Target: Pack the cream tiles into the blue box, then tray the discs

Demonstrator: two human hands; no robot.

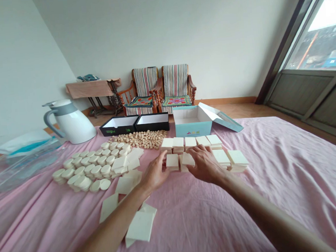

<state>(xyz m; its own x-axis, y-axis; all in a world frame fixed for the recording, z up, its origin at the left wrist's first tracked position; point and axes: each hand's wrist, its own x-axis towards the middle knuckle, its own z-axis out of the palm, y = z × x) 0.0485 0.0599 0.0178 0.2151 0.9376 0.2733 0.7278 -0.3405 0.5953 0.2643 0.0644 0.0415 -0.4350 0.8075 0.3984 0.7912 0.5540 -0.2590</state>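
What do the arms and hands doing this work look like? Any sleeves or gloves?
They are human. The left hand and right hand wear no gloves. Both forearms are bare as far as they show, with no watch or bracelet visible.

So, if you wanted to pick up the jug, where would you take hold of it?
I'd grip the jug by its grey handle, probably bringing the left hand round from the left. The handle loops out on that side, leaving a gap for fingers, while the white body is broad and widens toward its base, so it looks harder to wrap.
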